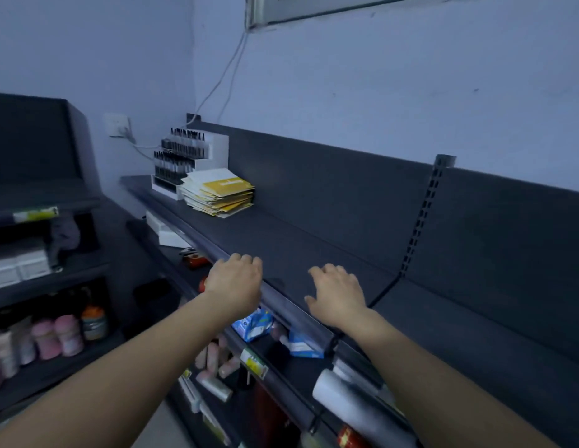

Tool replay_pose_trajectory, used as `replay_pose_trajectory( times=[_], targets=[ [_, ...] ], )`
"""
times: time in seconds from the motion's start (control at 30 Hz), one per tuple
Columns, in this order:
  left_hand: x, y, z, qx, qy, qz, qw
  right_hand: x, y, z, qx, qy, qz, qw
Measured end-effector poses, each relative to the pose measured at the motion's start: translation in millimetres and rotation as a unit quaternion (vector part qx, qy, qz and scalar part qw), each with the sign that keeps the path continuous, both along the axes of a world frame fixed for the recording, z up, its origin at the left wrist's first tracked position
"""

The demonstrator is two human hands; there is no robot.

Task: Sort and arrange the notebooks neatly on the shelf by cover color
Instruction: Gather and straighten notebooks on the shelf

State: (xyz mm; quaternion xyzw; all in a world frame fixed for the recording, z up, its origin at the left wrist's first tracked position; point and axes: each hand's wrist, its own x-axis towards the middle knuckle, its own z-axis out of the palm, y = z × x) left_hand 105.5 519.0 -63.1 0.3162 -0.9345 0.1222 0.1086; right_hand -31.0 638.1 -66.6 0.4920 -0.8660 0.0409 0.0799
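- The ragged stack of yellow-and-white paper notebooks [218,193] lies flat at the far left end of the dark grey metal top shelf [301,234], just beside a white tiered rack of small dark bottles [188,156].
- Both hands sit at the shelf's front edge, well apart from the stack, holding nothing.
- The left hand [233,277] has its knuckles bent and its fingertips hidden, so I cannot tell whether they hook the rail.
- The right hand [338,295] has 4 fingers relaxed and slightly spread over the shelf.
- The stack lies forward and to the left of both hands, and the left hand is nearer, so it would likely reach first.
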Motion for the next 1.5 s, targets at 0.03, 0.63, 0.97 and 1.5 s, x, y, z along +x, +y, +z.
replay_pose_trajectory(
  times=[0.03,0.63,0.97,1.5],
  targets=[
    [1,-12,-1,0.003,0.003,0.005,1.0,0,-13,0,0.001,-0.001,0.004,1.0],
    [-33,-244,5,0.024,0.022,0.065,0.997,-43,-272,1,-0.005,-0.024,0.065,0.998],
    [-57,-362,8,0.045,0.026,0.059,0.997,-67,-390,1,-0.004,-0.036,0.067,0.997],
    [-119,-548,28,0.034,0.036,-0.048,0.998,-96,-547,6,-0.052,-0.112,-0.196,0.973]
  ],
)
